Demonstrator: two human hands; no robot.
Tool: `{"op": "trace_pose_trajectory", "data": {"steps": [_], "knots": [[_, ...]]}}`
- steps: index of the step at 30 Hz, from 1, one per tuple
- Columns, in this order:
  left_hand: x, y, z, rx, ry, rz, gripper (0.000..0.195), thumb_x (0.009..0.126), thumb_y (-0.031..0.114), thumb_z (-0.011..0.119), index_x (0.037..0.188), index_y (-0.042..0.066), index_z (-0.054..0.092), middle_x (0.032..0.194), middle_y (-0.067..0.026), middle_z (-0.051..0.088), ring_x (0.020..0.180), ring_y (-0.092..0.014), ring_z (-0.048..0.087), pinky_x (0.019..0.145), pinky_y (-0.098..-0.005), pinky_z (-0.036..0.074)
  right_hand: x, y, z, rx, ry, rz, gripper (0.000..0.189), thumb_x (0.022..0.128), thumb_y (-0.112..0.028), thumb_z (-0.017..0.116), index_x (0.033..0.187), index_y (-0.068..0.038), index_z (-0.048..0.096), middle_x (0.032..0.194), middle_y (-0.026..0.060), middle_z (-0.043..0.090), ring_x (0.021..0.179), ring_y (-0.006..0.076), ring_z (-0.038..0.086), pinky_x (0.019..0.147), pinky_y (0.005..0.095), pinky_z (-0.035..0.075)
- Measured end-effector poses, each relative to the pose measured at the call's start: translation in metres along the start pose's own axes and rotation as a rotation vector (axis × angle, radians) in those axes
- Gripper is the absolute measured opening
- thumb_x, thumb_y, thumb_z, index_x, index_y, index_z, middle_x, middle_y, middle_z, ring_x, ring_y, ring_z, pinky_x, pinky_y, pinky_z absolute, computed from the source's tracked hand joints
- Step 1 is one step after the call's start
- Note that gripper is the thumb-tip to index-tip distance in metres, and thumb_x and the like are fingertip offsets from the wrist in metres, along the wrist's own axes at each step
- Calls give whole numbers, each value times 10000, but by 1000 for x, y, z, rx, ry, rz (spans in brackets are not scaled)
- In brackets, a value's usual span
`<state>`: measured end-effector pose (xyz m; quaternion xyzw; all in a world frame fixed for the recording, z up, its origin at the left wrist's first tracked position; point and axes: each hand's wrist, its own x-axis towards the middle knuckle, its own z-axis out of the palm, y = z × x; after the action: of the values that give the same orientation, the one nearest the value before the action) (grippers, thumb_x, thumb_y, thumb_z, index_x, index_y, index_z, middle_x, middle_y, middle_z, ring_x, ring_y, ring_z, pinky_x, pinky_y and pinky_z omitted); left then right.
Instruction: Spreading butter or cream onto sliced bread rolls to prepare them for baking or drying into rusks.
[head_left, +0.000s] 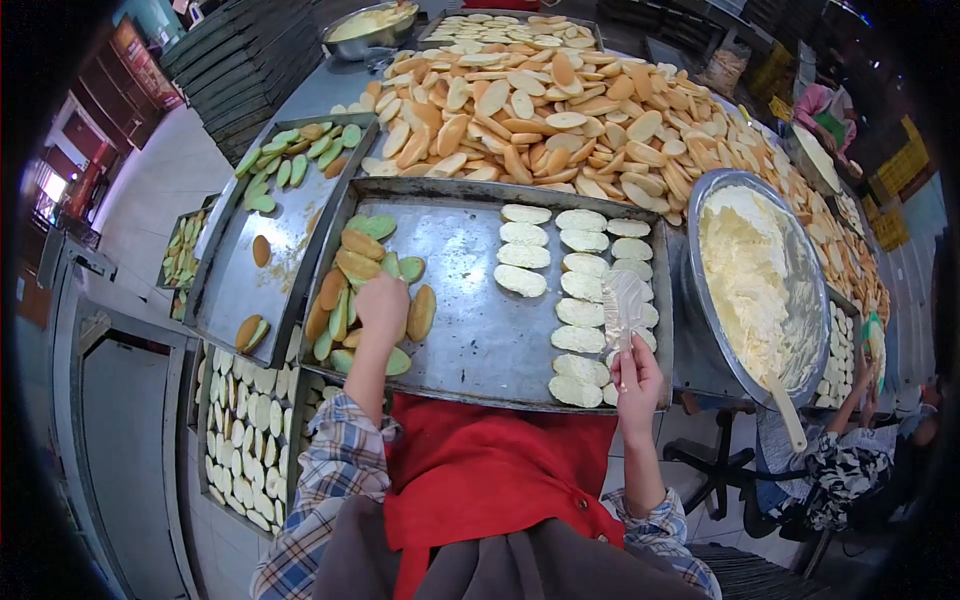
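Observation:
A large metal baking tray (457, 315) lies in front of me. At its left, my left hand (382, 304) reaches into a pile of green-faced bread slices (358, 244); the fingertips are hidden, so a grip cannot be told. My right hand (636, 371) holds a spatula (624, 300) smeared with cream by its handle, above the right-hand rows. Cream-coated bread slices (580, 315) lie in columns on the tray's right side. Beside the tray, a metal bowl of pale cream (750, 277) stands tilted in view, with a light-handled utensil (784, 412) resting at its near rim.
A huge heap of halved bread pieces (525, 120) covers the table behind the tray. A second tray (300, 247) with green slices adjoins at left. Filled trays (247, 442) sit lower left. Stacked dark trays (225, 75) stand farther back. Other people work at the right.

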<state>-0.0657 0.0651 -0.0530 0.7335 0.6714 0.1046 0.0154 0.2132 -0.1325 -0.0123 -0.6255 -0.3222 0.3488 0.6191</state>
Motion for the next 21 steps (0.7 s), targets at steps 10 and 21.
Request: {"op": "trace_pose_trajectory", "data": {"steps": [10, 21], "knots": [[6, -23, 14, 122, -54, -70, 344, 729, 341, 558, 825, 19, 484, 713, -156, 578, 706, -303, 571, 570, -404, 457, 88, -79, -68, -821, 404, -542, 250, 812, -98, 419, 1004, 28, 519, 766, 163, 584, 712, 259, 575, 603, 331, 431], [-4, -26, -1, -148, 109, 117, 338, 704, 139, 569, 951, -54, 444, 797, -204, 558, 693, -338, 543, 631, -380, 433, 197, -26, -155, -1721, -128, 59, 248, 679, -73, 470, 888, -30, 594, 780, 183, 594, 742, 282, 586, 629, 374, 462]]}}
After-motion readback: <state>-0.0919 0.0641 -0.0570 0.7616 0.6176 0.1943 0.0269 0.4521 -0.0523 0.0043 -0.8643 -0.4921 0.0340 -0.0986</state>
